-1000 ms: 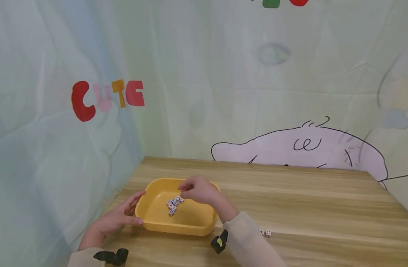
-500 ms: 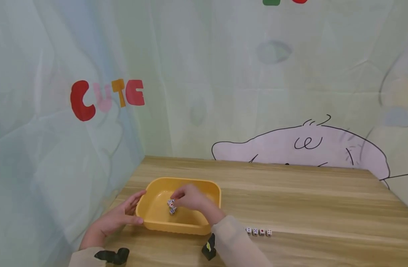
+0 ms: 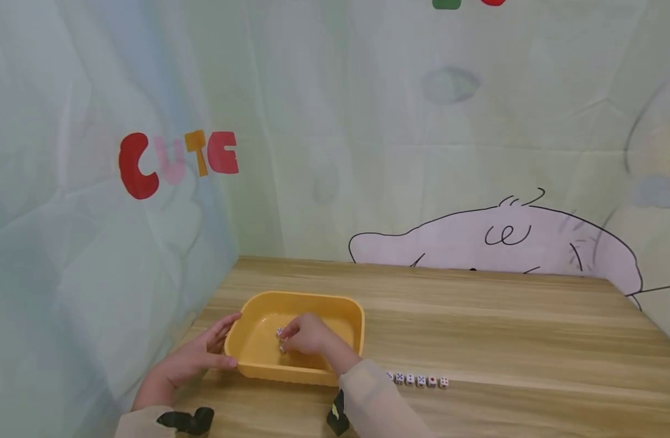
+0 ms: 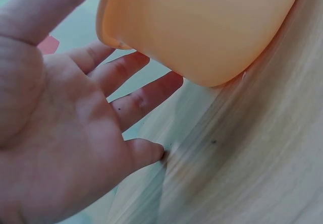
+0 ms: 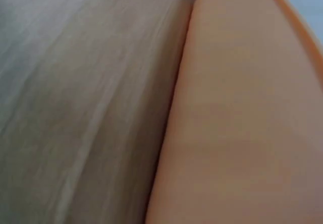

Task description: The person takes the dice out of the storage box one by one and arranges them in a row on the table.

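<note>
A yellow plastic tray (image 3: 291,372) stands on the table, and its outer wall (image 5: 227,103) fills much of the right wrist view. My left hand (image 3: 189,359) lies against the tray's left end, thumb at the near corner. In the left wrist view, the left hand's palm (image 4: 65,128) shows, with spread fingers touching the tray wall (image 4: 202,27). Inside the tray, my right hand (image 3: 310,336) pinches at small white dice with thumb and forefinger. One die (image 3: 280,331) shows beside the forefinger, another (image 3: 282,348) by the thumb; fingers partly hide them.
A straight row of several dice (image 3: 410,379) lies on the wooden table (image 3: 504,328), right of the tray; the right sleeve (image 3: 375,395) covers its left end. Printed cloth (image 3: 324,152) hangs behind and along the left side.
My right hand has come down and leftward onto the dice in the tray. With the forearm shifted left, more of the dice row shows. The left hand stays at the tray's end.
</note>
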### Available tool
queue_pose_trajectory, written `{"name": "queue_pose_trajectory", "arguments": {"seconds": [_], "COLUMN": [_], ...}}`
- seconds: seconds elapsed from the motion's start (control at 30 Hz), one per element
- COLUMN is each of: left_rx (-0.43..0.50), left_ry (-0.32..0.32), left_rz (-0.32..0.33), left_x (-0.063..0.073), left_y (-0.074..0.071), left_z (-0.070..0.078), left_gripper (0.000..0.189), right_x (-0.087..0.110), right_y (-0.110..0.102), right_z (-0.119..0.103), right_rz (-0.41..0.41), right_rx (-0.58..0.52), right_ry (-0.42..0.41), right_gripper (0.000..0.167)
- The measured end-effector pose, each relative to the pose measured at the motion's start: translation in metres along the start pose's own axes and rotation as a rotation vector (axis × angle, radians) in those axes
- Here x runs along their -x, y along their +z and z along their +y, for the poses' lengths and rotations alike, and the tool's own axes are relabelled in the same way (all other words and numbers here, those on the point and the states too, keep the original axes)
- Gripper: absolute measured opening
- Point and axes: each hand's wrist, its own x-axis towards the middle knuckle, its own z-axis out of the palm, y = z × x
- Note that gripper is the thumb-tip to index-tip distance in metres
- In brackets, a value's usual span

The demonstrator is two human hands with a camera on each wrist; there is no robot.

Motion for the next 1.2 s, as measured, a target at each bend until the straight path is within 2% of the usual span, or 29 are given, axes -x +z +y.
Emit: {"name": "queue_pose_trajectory", "arguments": {"seconds": [0.2,0.37,0.5,0.67,0.87,1.2], "left_rx": [0.026,0.029,0.018,0.039,0.053,0.049], "left_ry": [0.03,0.056,0.057,0.067,0.054,0.057], "left_rz": [-0.013,-0.028,-0.024,-0.033,-0.036,-0.042], "left_x": [-0.001,-0.001,0.0,0.0,-0.001,-0.001], "left_y": [0.0,0.0,0.001,0.001,0.001,0.001], "left_z": [0.001,0.001,0.002,0.0,-0.004,-0.001], "left_gripper": [0.091,0.09,0.09,0.09,0.091,0.092], "right_x": [-0.002,-0.001,0.0,-0.001,0.0,0.001], "right_y": [0.001,0.001,0.002,0.005,0.009,0.01], "right_z": [0.002,0.001,0.0,0.003,0.004,0.005], "right_rz": [0.008,-0.005,-0.006,0.014,0.009,0.024], "right_rx": [0.046,0.044,0.061,0.146,0.166,0.223], "right_ry": [0.007,0.022,0.034,0.008,-0.01,-0.023], "right_gripper": [0.01,0.007,0.006,0.008,0.006,0.009]}}
